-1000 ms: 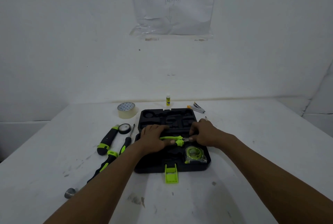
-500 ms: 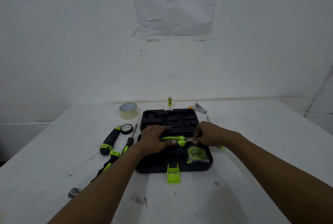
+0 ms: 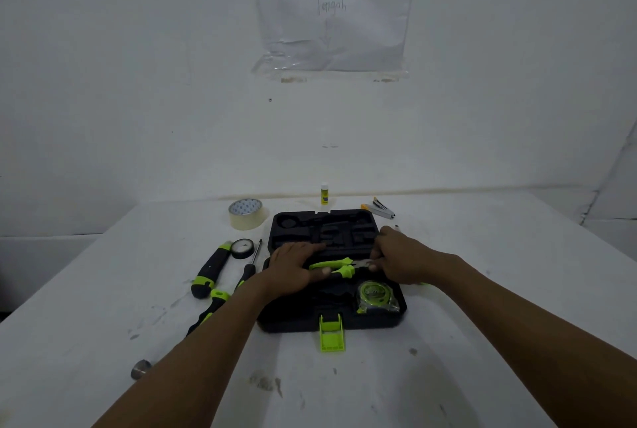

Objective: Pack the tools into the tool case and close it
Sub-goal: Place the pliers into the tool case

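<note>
A black tool case (image 3: 293, 319) lies open on the white table, its green latch (image 3: 331, 333) hanging over the front edge. Green-handled pliers (image 3: 336, 265) lie across the case's middle. My left hand (image 3: 293, 272) rests on the pliers' handles with the thumb laid over them. My right hand (image 3: 401, 260) pinches the pliers' metal jaws. A green tape measure (image 3: 375, 295) sits in the case's front right pocket. Left of the case lie a black-and-green handle (image 3: 210, 269), a screwdriver (image 3: 250, 264), a roll of black tape (image 3: 242, 248) and a hammer (image 3: 206, 314), partly hidden by my left arm.
A roll of clear packing tape (image 3: 246, 214) stands behind the case at the left. A small glue stick (image 3: 324, 193) stands by the wall, and a stapler (image 3: 379, 211) lies at the back right. A small metal cylinder (image 3: 140, 369) is near my left forearm.
Both hands stay on the pliers over the case. The right hand has shifted slightly along the jaws; the pliers sit in nearly the same place.
</note>
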